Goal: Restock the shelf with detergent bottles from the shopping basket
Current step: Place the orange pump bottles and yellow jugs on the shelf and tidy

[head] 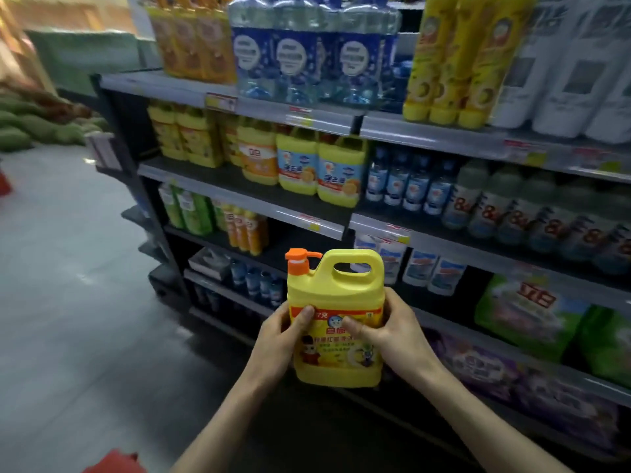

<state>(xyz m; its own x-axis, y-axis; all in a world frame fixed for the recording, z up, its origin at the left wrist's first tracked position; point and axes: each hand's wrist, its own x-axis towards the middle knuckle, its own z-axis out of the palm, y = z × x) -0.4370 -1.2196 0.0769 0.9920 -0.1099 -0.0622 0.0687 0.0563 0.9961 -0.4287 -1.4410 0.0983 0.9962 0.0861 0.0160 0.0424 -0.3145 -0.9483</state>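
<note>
A yellow detergent bottle [336,298] with an orange pump top and a moulded handle is held upright in front of the shelving. My left hand [281,339] grips its left side, thumb on the label. My right hand [397,332] grips its right side, thumb across the label. The second shelf [218,177] carries similar yellow jugs [319,169] with bare dark board to their left. Only a red corner of the shopping basket [114,462] shows at the bottom edge.
The top shelf holds blue bottles [297,52] and tall yellow bottles [454,63]. Green and orange bottles [218,220] stand on the third shelf. Bagged powders [532,319] fill the lower right. A grey floor aisle [68,302] runs along the left.
</note>
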